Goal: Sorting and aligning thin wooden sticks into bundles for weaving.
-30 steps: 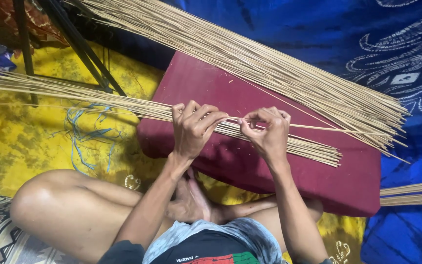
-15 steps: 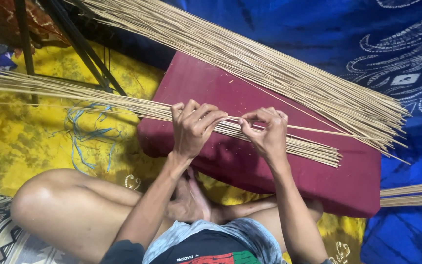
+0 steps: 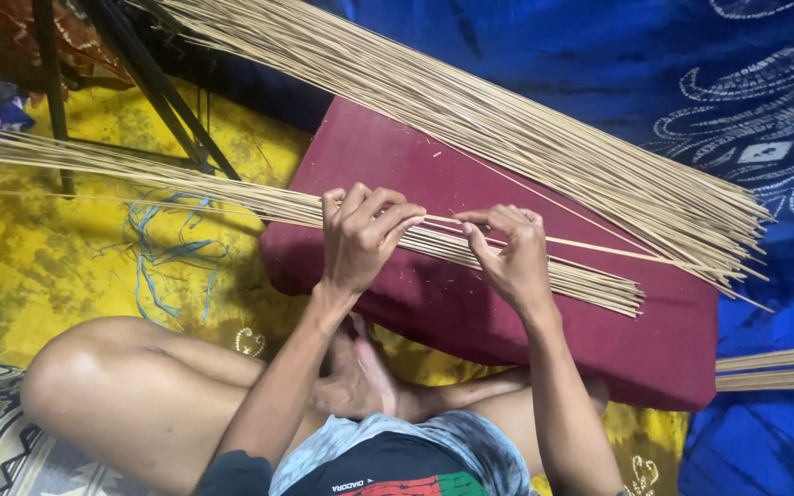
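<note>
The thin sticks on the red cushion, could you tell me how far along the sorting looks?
Possibly done: the near bundle lies gathered on the red cushion. In hand: the left hand grips that bundle while the right hand pinches a single stick. Left: the big far pile looks untouched.

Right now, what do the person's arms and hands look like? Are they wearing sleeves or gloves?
Both arms are bare from the upper arm down: no long sleeves show. The left hand and the right hand wear no gloves, and I can see no rings or bracelets. Short nails show on a few fingers. A dark short sleeve edge sits on the left upper arm.
</note>
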